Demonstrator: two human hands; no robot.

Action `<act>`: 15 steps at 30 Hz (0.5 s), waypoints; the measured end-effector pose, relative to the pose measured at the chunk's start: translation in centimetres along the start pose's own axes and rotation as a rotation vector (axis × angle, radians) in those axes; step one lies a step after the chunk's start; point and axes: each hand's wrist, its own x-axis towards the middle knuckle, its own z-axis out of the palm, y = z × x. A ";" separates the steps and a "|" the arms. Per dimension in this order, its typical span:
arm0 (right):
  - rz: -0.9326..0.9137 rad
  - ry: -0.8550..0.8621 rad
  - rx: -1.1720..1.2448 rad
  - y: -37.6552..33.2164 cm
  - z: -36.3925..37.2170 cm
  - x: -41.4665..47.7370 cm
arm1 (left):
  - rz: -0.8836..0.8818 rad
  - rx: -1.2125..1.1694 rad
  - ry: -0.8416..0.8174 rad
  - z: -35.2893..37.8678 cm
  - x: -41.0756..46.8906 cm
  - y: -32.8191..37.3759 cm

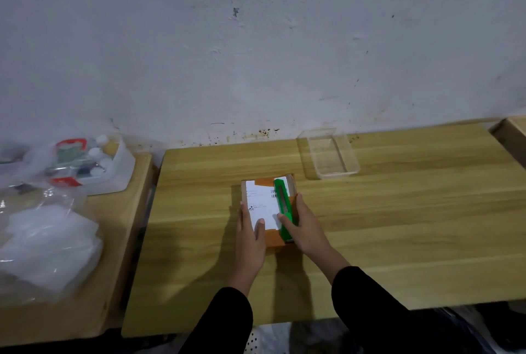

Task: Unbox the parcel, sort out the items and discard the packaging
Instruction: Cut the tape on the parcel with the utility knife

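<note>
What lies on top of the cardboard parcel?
A green utility knife and a white label; the left hand and right hand grip the parcel, covering its near end. Contents hidden.

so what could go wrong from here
The green cutter lies on top of the parcel, pinned only under the thumb of the right hand; it may slide off if the box tilts. The thumb of the left hand rests on the label close by, so a cut begun there might nick it.

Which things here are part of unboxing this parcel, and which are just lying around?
For the job: parcel, green utility knife, left hand, right hand, clear plastic container (probably for sorting).
Lying about: plastic bags, white tray of small bottles.
</note>
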 end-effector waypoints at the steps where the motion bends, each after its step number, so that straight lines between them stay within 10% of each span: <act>1: -0.003 0.015 -0.024 0.0 0.1 0.0 | 0.008 0.005 -0.013 -0.2 0.1 -0.2; 15: -0.148 0.156 0.008 -2.3 -1.6 0.6 | -0.063 0.480 0.133 -6.4 5.4 0.7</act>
